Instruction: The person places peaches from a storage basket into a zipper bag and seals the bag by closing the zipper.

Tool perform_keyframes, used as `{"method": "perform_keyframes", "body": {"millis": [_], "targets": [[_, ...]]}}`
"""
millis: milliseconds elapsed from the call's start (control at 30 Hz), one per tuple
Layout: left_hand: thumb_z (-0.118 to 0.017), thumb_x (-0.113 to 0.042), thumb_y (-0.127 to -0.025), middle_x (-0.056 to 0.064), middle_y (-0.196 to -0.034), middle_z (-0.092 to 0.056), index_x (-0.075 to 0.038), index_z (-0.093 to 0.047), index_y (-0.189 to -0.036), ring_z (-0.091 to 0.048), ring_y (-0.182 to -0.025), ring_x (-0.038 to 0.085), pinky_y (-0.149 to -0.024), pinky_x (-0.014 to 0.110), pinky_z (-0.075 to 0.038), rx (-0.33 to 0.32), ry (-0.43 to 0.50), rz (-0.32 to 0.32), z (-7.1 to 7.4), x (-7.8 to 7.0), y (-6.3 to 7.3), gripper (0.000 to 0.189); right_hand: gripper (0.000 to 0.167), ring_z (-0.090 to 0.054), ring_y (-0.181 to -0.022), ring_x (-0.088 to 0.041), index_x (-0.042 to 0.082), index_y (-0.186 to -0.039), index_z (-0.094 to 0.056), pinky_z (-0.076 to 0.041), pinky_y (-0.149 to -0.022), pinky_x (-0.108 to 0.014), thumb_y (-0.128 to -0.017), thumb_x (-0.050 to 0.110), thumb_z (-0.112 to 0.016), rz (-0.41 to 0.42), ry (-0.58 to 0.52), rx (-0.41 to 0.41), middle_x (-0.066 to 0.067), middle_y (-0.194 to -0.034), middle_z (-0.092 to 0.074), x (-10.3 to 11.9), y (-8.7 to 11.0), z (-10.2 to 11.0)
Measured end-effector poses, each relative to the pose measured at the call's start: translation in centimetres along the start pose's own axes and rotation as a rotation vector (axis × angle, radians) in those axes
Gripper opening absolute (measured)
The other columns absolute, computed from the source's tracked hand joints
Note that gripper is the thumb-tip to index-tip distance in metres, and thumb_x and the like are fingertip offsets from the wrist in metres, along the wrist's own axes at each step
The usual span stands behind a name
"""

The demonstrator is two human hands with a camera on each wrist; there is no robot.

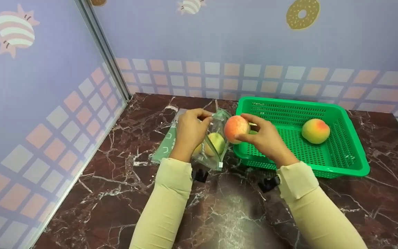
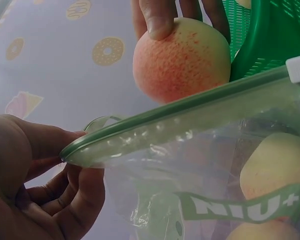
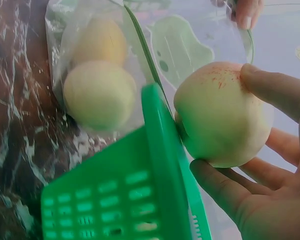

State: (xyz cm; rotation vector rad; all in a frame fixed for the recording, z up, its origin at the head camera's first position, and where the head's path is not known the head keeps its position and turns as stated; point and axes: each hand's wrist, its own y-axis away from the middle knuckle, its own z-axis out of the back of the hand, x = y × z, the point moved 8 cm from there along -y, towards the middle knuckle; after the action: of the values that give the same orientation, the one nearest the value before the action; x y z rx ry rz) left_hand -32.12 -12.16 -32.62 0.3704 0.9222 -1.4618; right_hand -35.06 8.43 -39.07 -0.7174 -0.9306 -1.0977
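Observation:
My left hand (image 1: pixel 189 133) pinches the green-edged mouth of a clear zip bag (image 2: pixel 140 185), holding that edge up off the table. Two pale yellow peaches (image 3: pixel 99 95) lie inside the bag. Between thumb and fingertips, my right hand (image 1: pixel 267 140) grips a red-and-yellow peach (image 1: pixel 236 128) just right of the bag's mouth, over the near-left rim of a green basket (image 1: pixel 352 138). In the left wrist view the held peach (image 2: pixel 182 65) appears behind the zip strip, outside the bag. A white slider (image 1: pixel 220 165) sits at the strip's near end.
Another peach (image 1: pixel 315 131) rests at the right inside the basket. Something yellow-green shows partly behind my right fingers. The brown marbled table (image 1: pixel 226 214) meets patterned wall panels (image 1: pixel 199 45) at the back and left.

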Motion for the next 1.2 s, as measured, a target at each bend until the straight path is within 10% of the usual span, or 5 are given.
{"method": "perform_keyframes", "body": {"millis": [1200], "targets": [[-0.067,-0.020,-0.091,0.000,-0.088,-0.072,-0.015,-0.076,-0.097,-0.058,-0.068,0.015,-0.063,0.029,-0.045,0.017,0.019,0.028,-0.2,0.5,0.1,0.011,0.044,-0.059,-0.117,-0.024,0.017,-0.135,-0.056,-0.053,-0.091,-0.043,-0.093,0.026,-0.065,-0.010,0.043,-0.027,-0.008,-0.135,-0.056,-0.4,-0.2,-0.9]]}}
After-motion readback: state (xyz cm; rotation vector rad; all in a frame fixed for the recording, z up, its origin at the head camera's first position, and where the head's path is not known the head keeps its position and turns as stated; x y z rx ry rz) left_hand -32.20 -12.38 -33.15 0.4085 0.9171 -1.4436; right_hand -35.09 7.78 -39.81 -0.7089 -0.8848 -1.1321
